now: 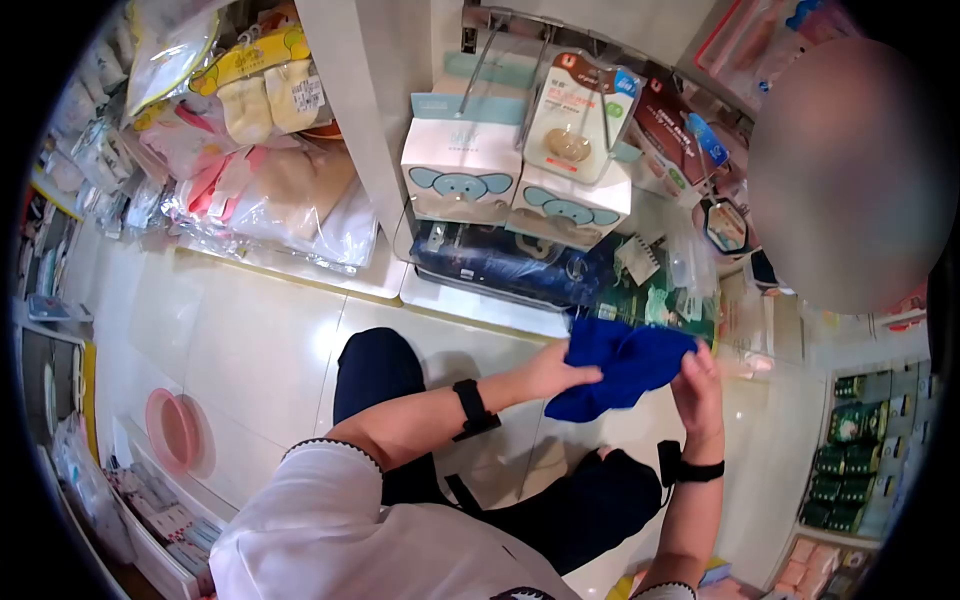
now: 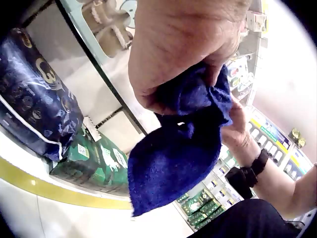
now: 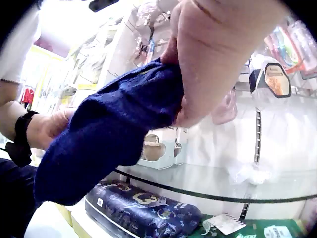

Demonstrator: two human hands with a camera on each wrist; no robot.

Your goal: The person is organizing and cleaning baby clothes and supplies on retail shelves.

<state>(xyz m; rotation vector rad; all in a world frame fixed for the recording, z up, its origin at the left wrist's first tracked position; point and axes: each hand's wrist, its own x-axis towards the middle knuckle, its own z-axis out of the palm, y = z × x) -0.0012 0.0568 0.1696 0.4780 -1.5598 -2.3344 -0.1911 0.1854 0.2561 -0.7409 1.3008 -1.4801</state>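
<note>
A dark blue cloth [image 1: 628, 368] is stretched between both hands in front of the low shelves. My left hand [image 1: 557, 372] grips its left side, thumb on top. At the opposite end, my right hand [image 1: 697, 385] pinches the cloth's upper corner. In the left wrist view the cloth [image 2: 173, 158] hangs in folds below the left hand [image 2: 190, 47], with a loose pointed corner downward. From the right wrist view, the right hand [image 3: 218, 59] holds the bunched end of the cloth [image 3: 109, 124], and its other end droops toward the left hand [image 3: 47, 130].
Boxes with elephant faces [image 1: 462, 165] stand on a glass shelf [image 3: 198, 197] ahead. Beneath lie a dark blue package [image 1: 500, 262] and a green box [image 1: 660, 305]. Bagged clothes [image 1: 290, 195] fill the left shelf. A pink basin [image 1: 172, 430] is on the tiled floor at left.
</note>
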